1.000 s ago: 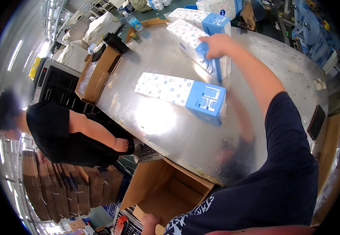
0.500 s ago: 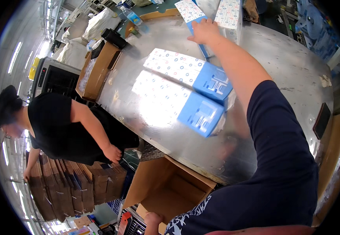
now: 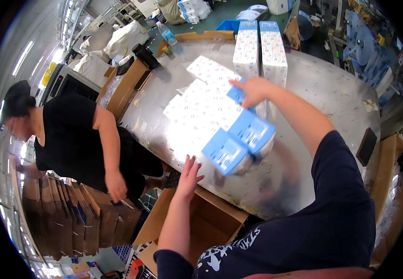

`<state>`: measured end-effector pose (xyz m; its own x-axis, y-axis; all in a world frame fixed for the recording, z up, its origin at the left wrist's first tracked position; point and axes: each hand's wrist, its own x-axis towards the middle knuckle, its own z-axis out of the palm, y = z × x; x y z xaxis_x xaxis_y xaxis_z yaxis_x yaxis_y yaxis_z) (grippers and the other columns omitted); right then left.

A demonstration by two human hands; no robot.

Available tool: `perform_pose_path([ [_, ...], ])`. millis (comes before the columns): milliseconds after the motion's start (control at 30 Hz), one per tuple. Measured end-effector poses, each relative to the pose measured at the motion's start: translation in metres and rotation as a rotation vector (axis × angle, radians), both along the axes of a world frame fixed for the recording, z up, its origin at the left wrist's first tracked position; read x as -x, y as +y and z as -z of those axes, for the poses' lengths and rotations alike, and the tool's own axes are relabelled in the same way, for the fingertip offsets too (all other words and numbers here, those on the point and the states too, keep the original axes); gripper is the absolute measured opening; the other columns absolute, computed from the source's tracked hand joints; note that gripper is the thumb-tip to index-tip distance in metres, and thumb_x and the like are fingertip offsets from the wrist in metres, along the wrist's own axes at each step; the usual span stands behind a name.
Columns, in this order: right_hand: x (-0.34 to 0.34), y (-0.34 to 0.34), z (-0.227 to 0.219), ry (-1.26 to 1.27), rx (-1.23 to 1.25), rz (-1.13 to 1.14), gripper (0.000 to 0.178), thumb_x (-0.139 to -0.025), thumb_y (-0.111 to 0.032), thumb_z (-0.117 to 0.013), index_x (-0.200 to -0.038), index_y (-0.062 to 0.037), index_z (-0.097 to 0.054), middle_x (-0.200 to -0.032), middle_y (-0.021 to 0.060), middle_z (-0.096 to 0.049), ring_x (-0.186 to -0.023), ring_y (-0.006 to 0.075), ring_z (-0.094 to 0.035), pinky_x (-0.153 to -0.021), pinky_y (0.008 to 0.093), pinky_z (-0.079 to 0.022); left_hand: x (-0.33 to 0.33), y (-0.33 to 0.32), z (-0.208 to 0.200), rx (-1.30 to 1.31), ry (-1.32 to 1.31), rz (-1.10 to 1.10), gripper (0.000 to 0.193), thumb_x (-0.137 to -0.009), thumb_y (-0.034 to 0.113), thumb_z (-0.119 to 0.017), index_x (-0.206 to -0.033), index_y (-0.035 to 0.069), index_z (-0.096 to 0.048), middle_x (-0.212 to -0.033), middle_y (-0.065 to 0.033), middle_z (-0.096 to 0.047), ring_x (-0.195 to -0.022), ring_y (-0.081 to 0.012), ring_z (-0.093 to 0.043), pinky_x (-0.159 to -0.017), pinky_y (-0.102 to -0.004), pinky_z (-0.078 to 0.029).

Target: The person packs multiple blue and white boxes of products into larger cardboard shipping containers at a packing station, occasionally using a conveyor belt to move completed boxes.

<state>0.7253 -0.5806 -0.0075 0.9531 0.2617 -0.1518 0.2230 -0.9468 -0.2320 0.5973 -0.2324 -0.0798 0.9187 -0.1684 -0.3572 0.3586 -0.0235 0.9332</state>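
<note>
Three long white packs with small printed marks and blue ends lie side by side on the metal table. The nearest pack [image 3: 225,151] and the middle pack [image 3: 252,131] point their blue ends toward me. My right hand [image 3: 253,91] grips the far pack [image 3: 211,69] at its blue end, partly covering it. My left hand [image 3: 188,179] is raised by the table's near edge, fingers spread and holding nothing, just left of the nearest pack. Below it stands an open cardboard box [image 3: 215,223], partly hidden by my left arm.
Two similar packs [image 3: 272,56] stand at the table's [image 3: 322,107] far side. A dark phone-like slab [image 3: 366,146] lies at the right edge. At left, a person in black [image 3: 71,125] stands beside stacked flattened cartons [image 3: 76,218]. A black bottle [image 3: 145,56] stands at the far left.
My right hand has come back from the far side with a pack, now alongside the other two. My left hand has risen from the cardboard box toward the packs.
</note>
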Motion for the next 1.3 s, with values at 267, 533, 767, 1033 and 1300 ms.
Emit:
perform_pose_path([
  [267,0.134,-0.044,0.012,0.284,-0.498,0.092,0.088,-0.076,-0.058,-0.06,-0.145,-0.0144,-0.029,-0.108,0.017,-0.064,-0.094,0.0313,-0.063,-0.076,0.0391,-0.051,0.055,-0.009,-0.005,-0.189,-0.047,0.395,0.079,-0.089,0.009,-0.055,-0.147,0.002,-0.002,-0.144,-0.017,-0.033,-0.133,-0.0255,-0.032,-0.109,-0.0371,-0.029],
  [533,0.12,-0.023,0.099,0.667,-1.266,0.132,0.08,-0.081,-0.041,-0.064,-0.141,0.0005,-0.031,-0.135,0.0135,-0.048,-0.122,0.0218,-0.048,-0.102,0.0357,-0.038,0.057,0.026,0.047,0.218,0.08,0.136,0.072,-0.081,0.018,-0.062,-0.142,0.003,-0.026,-0.136,-0.0119,-0.045,-0.123,-0.0253,-0.045,-0.103,-0.0376,-0.037],
  [767,0.208,-0.002,-0.002,0.445,-1.487,-0.112,0.091,-0.066,-0.011,-0.078,-0.142,-0.0029,-0.03,-0.133,0.0118,-0.048,-0.126,0.0214,-0.043,-0.106,0.038,-0.033,0.103,0.038,-0.052,0.304,-0.204,0.229,0.076,-0.067,0.003,-0.075,-0.133,0.001,-0.038,-0.126,-0.012,-0.054,-0.113,-0.0259,-0.054,-0.096,-0.0396,-0.044],
  [1033,0.283,0.062,0.02,0.157,-1.047,-0.181,0.08,-0.064,-0.007,-0.081,-0.135,-0.0052,-0.044,-0.133,0.0117,-0.051,-0.125,0.0238,-0.044,-0.106,0.0377,-0.033,0.163,0.093,-0.001,-0.066,-0.358,0.279,0.06,-0.069,0.005,-0.079,-0.122,0.002,-0.051,-0.117,-0.01,-0.058,-0.107,-0.0225,-0.054,-0.093,-0.036,-0.045],
  [1300,0.325,0.15,-0.014,0.493,-0.723,-0.359,0.048,-0.085,-0.031,-0.067,-0.121,0.0002,-0.057,-0.121,0.0137,-0.06,-0.112,0.0224,-0.054,-0.096,0.0353,-0.042,0.228,0.228,-0.22,-0.366,-0.521,0.374,0.051,-0.067,0.013,-0.079,-0.112,0.001,-0.059,-0.104,-0.0093,-0.064,-0.096,-0.0217,-0.06,-0.084,-0.0373,-0.049],
])
